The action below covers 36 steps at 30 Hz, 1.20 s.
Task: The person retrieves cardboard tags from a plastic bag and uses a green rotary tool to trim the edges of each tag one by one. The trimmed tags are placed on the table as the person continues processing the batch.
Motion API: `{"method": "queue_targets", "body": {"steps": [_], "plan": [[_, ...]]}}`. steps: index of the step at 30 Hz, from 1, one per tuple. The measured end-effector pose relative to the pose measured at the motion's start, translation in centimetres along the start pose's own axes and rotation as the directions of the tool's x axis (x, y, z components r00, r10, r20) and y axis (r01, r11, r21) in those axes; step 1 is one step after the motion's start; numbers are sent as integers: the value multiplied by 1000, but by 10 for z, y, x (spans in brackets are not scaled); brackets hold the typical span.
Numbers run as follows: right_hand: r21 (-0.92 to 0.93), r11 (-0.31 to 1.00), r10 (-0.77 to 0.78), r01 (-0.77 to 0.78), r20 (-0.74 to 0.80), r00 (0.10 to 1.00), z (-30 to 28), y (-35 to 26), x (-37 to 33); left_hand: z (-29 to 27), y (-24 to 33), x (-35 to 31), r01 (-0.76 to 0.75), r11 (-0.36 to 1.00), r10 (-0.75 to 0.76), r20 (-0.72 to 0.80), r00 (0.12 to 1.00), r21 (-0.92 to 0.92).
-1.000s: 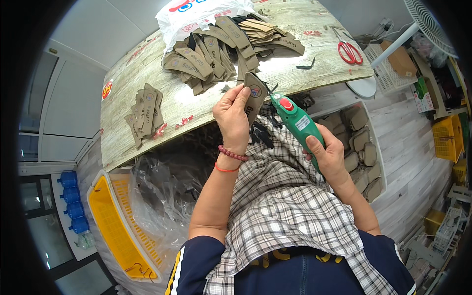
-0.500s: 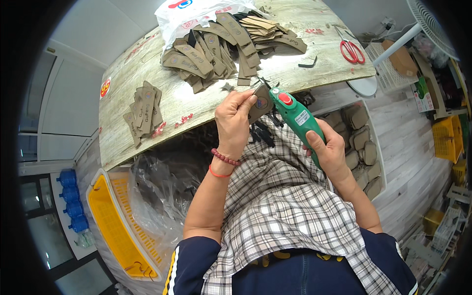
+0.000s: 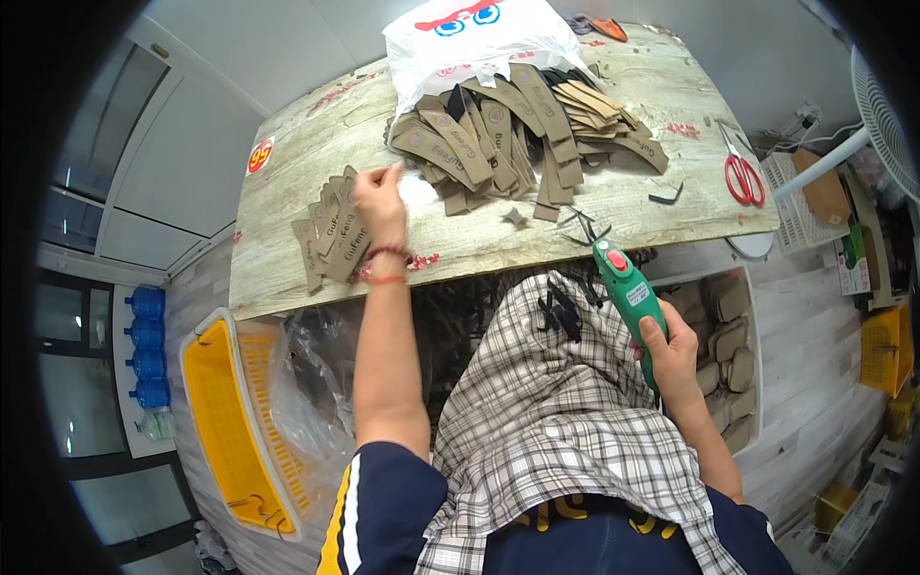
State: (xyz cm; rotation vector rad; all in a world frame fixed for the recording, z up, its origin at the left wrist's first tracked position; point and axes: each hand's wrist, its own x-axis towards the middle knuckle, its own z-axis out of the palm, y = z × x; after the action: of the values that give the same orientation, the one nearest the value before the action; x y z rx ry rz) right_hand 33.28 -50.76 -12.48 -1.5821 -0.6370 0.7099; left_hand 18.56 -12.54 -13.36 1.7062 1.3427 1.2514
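My right hand [image 3: 674, 347] is wrapped around the handle of a green electric cutter [image 3: 628, 287] with a red button. The cutter's tip points at the table's front edge, beside thin black trimmings [image 3: 585, 228]. My left hand [image 3: 379, 206], its fingers bent together, is over a small fanned stack of brown printed fabric strips [image 3: 331, 230] on the left of the table. Whatever those fingers may hold is hidden. A bigger heap of the same curved brown strips [image 3: 479, 134] spreads across the table's middle.
On the wooden table [image 3: 287, 125] lie red-handled scissors [image 3: 744, 180] and a white plastic bag [image 3: 479, 43]. A yellow basket [image 3: 225, 412] stands at lower left beside clear plastic [image 3: 311, 383]. A white bin [image 3: 755, 374] of brown pieces is right of my lap; a fan [image 3: 886, 125] stands beyond.
My left hand has gone left from the cutter's tip to the small stack, and the brown strip it held no longer shows in it. The cutter has shifted slightly right and down in view.
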Motion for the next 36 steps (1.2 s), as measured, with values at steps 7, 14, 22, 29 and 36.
{"method": "queue_targets", "body": {"steps": [7, 14, 22, 29, 36], "plan": [[-8, 1000, 0, 0, 11, 1000, 2, 0, 2, 79, -18, 24, 283, 862, -378, -160, 912, -421], [9, 999, -31, 31, 5, 999, 2, -7, 3, 37, 54, -39, 190, 599, -202, 83, 976, -778], [-30, 997, -73, 72, -24, 997, 0, -14, 2, 43, 102, -154, 514, 393, -180, 484, 856, -762], [-30, 997, -75, 73, -64, 995, -13, -4, -13, 68, 91, -182, 591, 422, -97, 613, 784, -688], [6, 997, -73, 74, -89, 993, -17, -4, -14, 71, 106, -199, 622, 411, -208, 596, 775, -666]]}}
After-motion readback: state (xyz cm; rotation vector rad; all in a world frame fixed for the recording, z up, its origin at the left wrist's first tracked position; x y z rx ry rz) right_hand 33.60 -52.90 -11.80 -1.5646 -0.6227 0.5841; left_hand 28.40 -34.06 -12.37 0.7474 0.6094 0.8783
